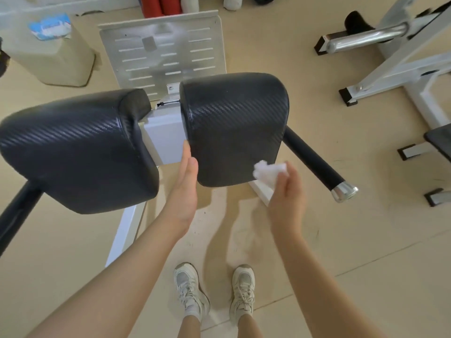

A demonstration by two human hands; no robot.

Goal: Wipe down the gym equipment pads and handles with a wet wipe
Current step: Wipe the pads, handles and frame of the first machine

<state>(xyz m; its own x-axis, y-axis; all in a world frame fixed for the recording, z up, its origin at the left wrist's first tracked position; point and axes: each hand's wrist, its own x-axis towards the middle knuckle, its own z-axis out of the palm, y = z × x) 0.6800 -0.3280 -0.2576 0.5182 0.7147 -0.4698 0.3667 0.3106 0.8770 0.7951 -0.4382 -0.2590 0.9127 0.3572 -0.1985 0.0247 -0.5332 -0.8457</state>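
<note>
A crumpled white wipe (268, 172) is pinched in the right hand's (286, 198) fingertips, at the hand's 11 o'clock, touching the right pad's (234, 128) lower right corner. The left hand (184, 191), fingers straight, rests flat against that pad's left edge. A black handle (314, 162) juts toward 4 o'clock.
</note>
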